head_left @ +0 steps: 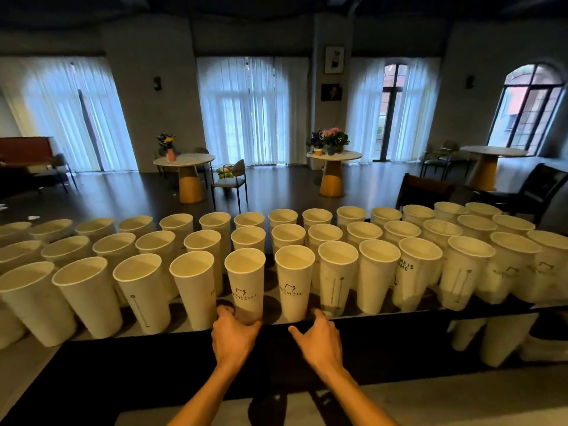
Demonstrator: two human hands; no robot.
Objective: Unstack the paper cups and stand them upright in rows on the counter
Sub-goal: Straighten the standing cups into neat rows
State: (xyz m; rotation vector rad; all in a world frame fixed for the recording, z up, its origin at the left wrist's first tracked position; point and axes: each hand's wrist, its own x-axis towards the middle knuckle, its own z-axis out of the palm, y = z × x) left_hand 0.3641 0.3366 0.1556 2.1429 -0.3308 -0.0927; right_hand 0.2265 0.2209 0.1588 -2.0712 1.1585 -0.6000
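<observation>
Your left hand point(235, 336) grips the base of a printed paper cup point(246, 284) in the front row, thumb on the cup's right side and fingers point(223, 312) curled round its left; the fingertips go behind the cup and you cannot see where they end. That cup stands upright on the bench point(101, 335), just beside its neighbours on either side. Your right hand point(319, 341) hangs just in front of the next printed cup point(293, 287), thumb stuck out to the left and fingers loosely spread toward the cup's foot; whether the fingertips touch it is hard to tell, since they lie in shadow against the bench edge.

The paper cups point(307, 238) stand mouth-up in three rows running the width of the bench. The far-left cups are cut off by the frame edge, and the wide lens tilts the outer ones outward, so their true lean cannot be judged. Print on most cups is too small or blurred to read; one cup on the right point(408, 272) shows partial lettering. Below the bench edge on the right, pale cup shapes point(491, 339) appear, possibly a reflection or more cups; you cannot tell which.

Beyond the bench lie a dim room, round tables point(184, 159) with flowers point(333, 138), chairs point(230, 179) and curtained windows point(249, 109).
</observation>
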